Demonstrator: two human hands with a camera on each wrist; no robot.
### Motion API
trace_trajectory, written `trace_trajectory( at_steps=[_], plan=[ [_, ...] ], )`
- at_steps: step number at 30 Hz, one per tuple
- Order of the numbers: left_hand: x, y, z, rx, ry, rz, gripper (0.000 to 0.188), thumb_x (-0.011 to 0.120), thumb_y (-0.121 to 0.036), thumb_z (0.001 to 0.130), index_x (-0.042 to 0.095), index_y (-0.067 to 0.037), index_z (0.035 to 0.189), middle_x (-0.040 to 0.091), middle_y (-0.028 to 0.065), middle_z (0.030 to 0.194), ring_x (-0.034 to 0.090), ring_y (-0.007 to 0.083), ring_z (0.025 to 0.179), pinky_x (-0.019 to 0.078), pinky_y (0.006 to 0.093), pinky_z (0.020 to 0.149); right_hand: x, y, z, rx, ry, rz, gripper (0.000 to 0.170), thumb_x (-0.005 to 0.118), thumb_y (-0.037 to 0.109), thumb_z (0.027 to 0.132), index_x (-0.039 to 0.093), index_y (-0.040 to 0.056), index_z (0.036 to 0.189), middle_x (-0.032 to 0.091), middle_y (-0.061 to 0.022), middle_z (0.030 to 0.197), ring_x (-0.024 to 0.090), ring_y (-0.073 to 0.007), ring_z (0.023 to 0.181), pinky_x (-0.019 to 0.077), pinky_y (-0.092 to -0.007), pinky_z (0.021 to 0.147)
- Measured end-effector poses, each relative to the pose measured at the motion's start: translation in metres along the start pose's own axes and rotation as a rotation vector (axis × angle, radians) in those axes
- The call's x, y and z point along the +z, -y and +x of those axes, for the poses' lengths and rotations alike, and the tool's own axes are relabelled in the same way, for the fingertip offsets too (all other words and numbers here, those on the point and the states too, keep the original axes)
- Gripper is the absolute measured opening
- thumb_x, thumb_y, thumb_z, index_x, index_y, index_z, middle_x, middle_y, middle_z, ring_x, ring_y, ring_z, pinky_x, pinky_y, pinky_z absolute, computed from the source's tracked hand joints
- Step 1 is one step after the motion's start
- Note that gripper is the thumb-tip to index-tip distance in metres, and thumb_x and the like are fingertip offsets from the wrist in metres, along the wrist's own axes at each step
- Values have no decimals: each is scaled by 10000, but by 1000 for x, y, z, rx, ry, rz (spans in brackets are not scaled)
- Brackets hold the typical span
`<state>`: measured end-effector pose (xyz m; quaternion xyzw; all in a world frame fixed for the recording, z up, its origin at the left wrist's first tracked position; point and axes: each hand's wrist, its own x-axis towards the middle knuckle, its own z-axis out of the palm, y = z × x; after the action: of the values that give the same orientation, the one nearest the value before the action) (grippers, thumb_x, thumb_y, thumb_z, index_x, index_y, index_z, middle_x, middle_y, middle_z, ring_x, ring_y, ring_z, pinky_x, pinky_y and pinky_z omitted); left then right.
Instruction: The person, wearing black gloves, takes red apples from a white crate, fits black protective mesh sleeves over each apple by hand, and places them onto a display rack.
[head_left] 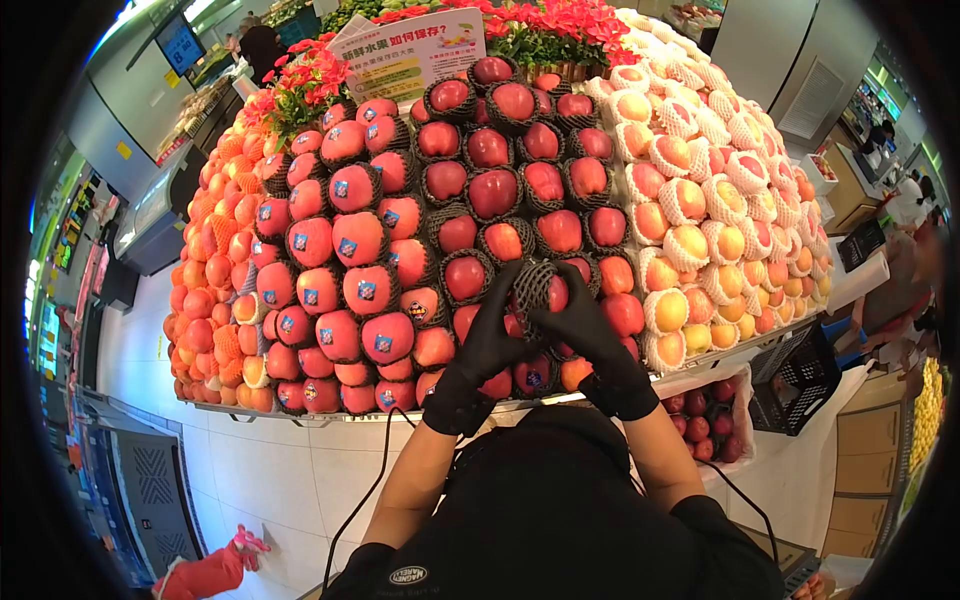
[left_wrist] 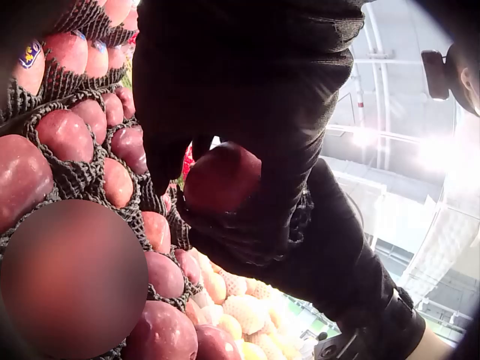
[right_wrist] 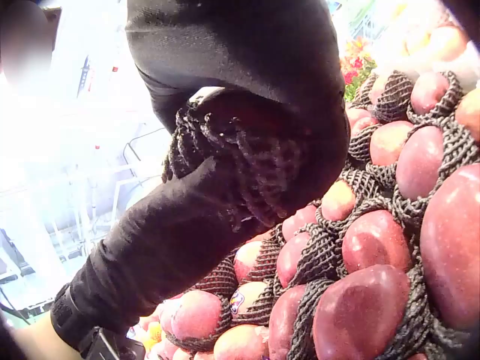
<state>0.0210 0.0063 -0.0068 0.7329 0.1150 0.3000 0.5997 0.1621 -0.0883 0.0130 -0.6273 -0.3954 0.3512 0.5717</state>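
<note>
Both hands wear black gloves and meet over the front of the apple display. Between them is a dark red apple (left_wrist: 223,178) partly wrapped in a black foam net (head_left: 533,286). My left hand (head_left: 492,335) grips it from the left, thumb and fingers curled about its side. From the right, my right hand (head_left: 588,332) holds the same apple and its net. In the right wrist view the net (right_wrist: 262,165) bulges out between the two gloves, and most of the fruit is hidden there. Netted red apples (head_left: 493,192) sit in rows just beyond the hands.
Stickered apples (head_left: 350,250) fill the left of the sloped display. Pale apples in white nets (head_left: 690,250) cover the right, with red flowers (head_left: 570,30) and a printed sign (head_left: 410,55) at the back. Below right are a box of dark apples (head_left: 705,425) and a black crate (head_left: 795,385).
</note>
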Motion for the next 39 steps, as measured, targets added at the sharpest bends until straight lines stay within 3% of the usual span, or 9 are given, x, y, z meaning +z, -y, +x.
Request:
trace_trajectory(
  at_steps=[5, 11, 13, 15, 16, 23, 31, 36, 39],
  plan=[
    [-10, 8, -7, -7, -69, 141, 1004, 847, -128, 652, 261, -51, 1463, 379, 152, 1436, 379, 252, 1327, 353, 400, 1090, -15, -10, 21, -97, -131, -166, 805, 801, 211, 651, 399, 14, 1321, 491, -183, 1259, 499, -267, 1182, 465, -372, 953],
    [-28, 49, -33, -66, -218, 107, 827, 773, -69, 756, 308, -39, 1439, 404, 141, 1418, 417, 233, 1296, 380, 385, 1063, -52, -10, 57, -171, -279, -358, 771, 800, 221, 650, 429, -2, 1288, 512, -201, 1232, 508, -315, 1172, 421, -389, 991],
    [-29, 55, -36, -99, -256, 76, 774, 760, -56, 767, 342, -36, 1418, 443, 133, 1383, 449, 225, 1264, 398, 378, 1044, -62, -3, 72, -260, -285, -350, 771, 811, 225, 628, 450, -8, 1269, 532, -196, 1206, 527, -313, 1137, 443, -388, 960],
    [-30, 56, -39, -131, -284, 64, 717, 745, -46, 780, 378, -33, 1395, 481, 126, 1346, 481, 218, 1227, 414, 370, 1024, -70, 13, 81, -306, -344, -518, 769, 819, 215, 623, 458, -10, 1264, 548, -179, 1183, 557, -272, 1092, 481, -373, 908],
    [-30, 53, -39, -148, -292, 69, 686, 736, -43, 786, 396, -31, 1382, 498, 123, 1325, 497, 215, 1206, 422, 367, 1014, -76, 7, 93, -360, -387, -501, 768, 804, 243, 605, 468, -7, 1249, 554, -206, 1157, 525, -343, 1126, 424, -411, 980],
    [-35, 50, -48, -231, -323, 32, 583, 698, -36, 815, 448, -35, 1342, 550, 111, 1254, 543, 208, 1137, 437, 349, 987, -108, 24, 155, -508, -439, -640, 706, 766, 224, 614, 491, 3, 1225, 556, -223, 1152, 515, -379, 1106, 432, -440, 964],
    [-39, 39, -52, -295, -425, 68, 511, 687, -53, 833, 491, -21, 1304, 576, 106, 1204, 566, 185, 1068, 461, 329, 938, -122, 38, 244, -498, -504, -765, 742, 770, 282, 606, 490, 35, 1247, 526, -255, 1191, 501, -408, 1123, 456, -464, 937],
    [-33, 45, -56, -354, -480, 57, 475, 687, -53, 837, 512, -21, 1278, 592, 85, 1147, 567, 162, 1028, 470, 310, 905, -130, 47, 305, -491, -531, -759, 738, 765, 394, 622, 523, 90, 1251, 539, -275, 1192, 535, -413, 1120, 471, -463, 929],
    [-24, 48, -58, -396, -492, -46, 466, 697, -49, 829, 520, -20, 1259, 594, 75, 1135, 566, 156, 1023, 474, 300, 888, -131, 58, 334, -412, -520, -750, 777, 776, 334, 603, 510, 16, 1261, 578, -253, 1180, 545, -403, 1117, 452, -432, 963]
  ],
)
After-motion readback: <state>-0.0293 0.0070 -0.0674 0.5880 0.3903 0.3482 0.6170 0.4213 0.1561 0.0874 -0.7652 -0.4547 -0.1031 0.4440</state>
